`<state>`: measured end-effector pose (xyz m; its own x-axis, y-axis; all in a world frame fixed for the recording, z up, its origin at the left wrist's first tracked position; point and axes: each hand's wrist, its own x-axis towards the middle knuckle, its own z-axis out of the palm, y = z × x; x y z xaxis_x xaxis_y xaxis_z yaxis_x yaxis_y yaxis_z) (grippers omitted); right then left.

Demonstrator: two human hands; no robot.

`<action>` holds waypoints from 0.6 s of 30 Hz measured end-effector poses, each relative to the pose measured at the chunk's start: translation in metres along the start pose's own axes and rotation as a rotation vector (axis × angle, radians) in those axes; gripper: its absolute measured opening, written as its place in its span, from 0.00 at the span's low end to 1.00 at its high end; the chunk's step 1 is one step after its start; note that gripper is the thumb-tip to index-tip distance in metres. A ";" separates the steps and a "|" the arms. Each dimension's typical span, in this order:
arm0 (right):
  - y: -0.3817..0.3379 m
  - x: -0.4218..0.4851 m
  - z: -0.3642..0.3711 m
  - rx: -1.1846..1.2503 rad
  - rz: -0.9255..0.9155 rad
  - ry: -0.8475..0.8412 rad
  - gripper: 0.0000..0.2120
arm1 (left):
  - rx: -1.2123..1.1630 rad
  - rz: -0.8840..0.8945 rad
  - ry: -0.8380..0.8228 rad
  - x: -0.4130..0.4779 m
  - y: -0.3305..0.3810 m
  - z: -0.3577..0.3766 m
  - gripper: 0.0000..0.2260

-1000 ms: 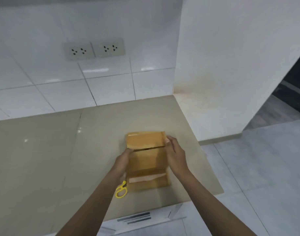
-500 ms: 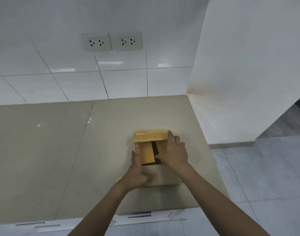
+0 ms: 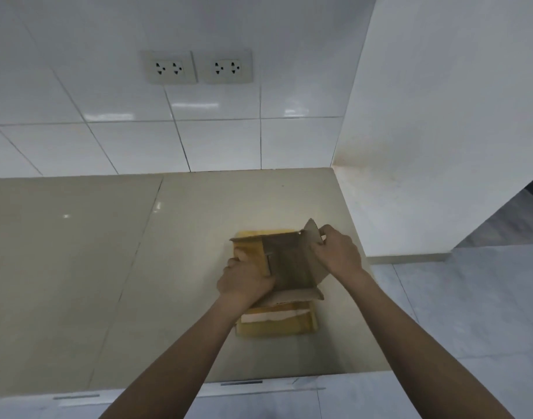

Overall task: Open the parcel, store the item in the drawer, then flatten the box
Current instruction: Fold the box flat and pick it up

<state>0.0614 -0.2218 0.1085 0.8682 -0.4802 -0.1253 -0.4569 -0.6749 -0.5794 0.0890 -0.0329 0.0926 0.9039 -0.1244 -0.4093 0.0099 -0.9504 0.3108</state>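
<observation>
The fingers (image 3: 325, 237) of the right hand (image 3: 339, 252) are pinched closed on the raised right flap (image 3: 312, 234) of the cardboard box (image 3: 289, 264), lifting it upright, while the fingers of the left hand (image 3: 245, 278) are curled over the box's left side, pressing on the yellow-taped left flap; the thumb lies against the opened middle. The box sits on the beige worktop (image 3: 108, 267) near its right edge, with its top flaps parted and a dark cardboard interior showing; whatever lies inside cannot be made out. Its near face carries yellow tape and a pale strip. Below the near edge of the worktop, white cabinet fronts (image 3: 259, 397) with dark slot handles show. Beyond the box the worktop runs back to a white tiled wall (image 3: 216, 140), where two double sockets (image 3: 197, 67) sit side by side.
</observation>
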 end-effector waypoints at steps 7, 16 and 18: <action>0.011 0.012 -0.021 0.224 -0.086 -0.109 0.25 | -0.641 0.134 -0.173 -0.008 -0.035 -0.046 0.19; 0.011 0.004 -0.061 0.548 -0.217 0.109 0.24 | -0.192 0.680 0.171 -0.004 -0.062 -0.078 0.27; 0.018 -0.005 -0.056 0.581 -0.215 0.132 0.25 | -0.046 0.778 0.243 -0.004 -0.067 -0.076 0.30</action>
<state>0.0383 -0.2628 0.1441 0.8809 -0.4575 0.1211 -0.0631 -0.3671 -0.9281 0.1179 0.0526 0.1388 0.7270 -0.6734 0.1342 -0.6459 -0.6044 0.4664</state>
